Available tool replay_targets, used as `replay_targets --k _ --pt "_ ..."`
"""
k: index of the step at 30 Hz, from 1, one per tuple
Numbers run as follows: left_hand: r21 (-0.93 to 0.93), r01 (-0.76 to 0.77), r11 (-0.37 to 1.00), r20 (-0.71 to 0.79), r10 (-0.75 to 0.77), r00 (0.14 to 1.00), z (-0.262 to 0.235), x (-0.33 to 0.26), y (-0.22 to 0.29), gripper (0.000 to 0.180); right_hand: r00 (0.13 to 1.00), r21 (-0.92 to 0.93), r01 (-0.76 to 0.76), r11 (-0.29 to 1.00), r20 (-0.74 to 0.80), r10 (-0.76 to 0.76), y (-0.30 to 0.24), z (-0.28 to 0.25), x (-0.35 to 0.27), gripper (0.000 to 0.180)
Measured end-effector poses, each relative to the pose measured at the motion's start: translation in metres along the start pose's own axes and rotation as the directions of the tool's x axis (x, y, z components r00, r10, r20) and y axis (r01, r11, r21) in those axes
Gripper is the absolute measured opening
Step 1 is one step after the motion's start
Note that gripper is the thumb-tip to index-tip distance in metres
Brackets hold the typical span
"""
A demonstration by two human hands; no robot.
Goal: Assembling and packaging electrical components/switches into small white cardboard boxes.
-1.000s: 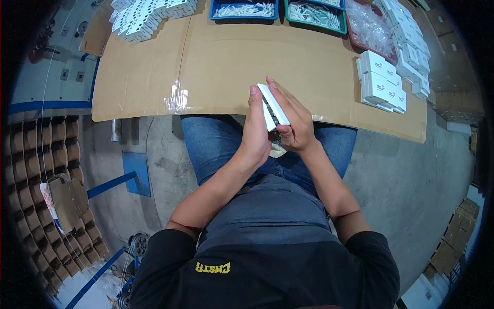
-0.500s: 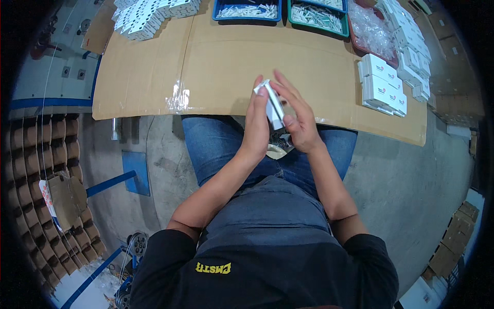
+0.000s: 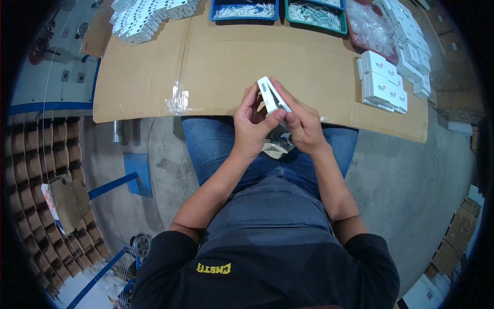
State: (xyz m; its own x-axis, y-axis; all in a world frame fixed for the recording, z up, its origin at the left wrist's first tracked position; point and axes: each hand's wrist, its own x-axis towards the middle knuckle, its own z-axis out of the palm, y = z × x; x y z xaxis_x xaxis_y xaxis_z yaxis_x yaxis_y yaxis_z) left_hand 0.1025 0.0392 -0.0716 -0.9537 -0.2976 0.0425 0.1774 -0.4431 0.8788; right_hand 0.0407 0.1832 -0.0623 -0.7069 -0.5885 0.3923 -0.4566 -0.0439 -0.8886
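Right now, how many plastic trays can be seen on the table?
4: at the top, left to right, a blue tray, a green tray, another blue tray behind the green one, and a red tray. Others may be hidden.

Evenly lit, fading to black at left and right.
Glaring on clear tape (image 3: 177, 98), near left on the tabletop (image 3: 226, 64); bent toward the edges.

Bold yellow lettering (image 3: 213, 268) stands on the dark shirt (image 3: 247, 280) at the bottom of the frame. The white case (image 3: 267, 95) at the center bears small dark print on one face, too small to read surely. White boxes (image 3: 381, 88) at the upper right carry tiny print with a reddish mark, likewise illegible.
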Motion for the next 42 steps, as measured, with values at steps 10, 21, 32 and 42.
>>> replay_targets --k 10,21,32,42 --pt "-0.029 0.077 0.997 -0.044 -0.078 0.996 0.004 -0.005 -0.002 0.077 0.997 -0.069 -0.041 0.997 -0.068 0.037 0.005 0.005 -0.004 0.047" --pt "-0.097 0.311 0.946 -0.180 -0.324 0.929 0.000 0.011 -0.004 0.045 0.927 0.183 -0.366 0.913 -0.016 0.375 0.013 0.002 -0.002 0.046" --pt "-0.234 0.507 0.830 -0.178 -0.549 0.816 -0.003 0.012 0.008 0.063 0.980 0.086 -0.178 0.980 0.102 0.169 0.013 -0.010 -0.002 0.059" --pt "0.120 0.363 0.924 -0.142 -0.346 0.927 -0.004 0.007 -0.009 0.057 0.989 -0.159 -0.143 0.977 0.007 0.145 0.015 -0.004 0.001 0.058"
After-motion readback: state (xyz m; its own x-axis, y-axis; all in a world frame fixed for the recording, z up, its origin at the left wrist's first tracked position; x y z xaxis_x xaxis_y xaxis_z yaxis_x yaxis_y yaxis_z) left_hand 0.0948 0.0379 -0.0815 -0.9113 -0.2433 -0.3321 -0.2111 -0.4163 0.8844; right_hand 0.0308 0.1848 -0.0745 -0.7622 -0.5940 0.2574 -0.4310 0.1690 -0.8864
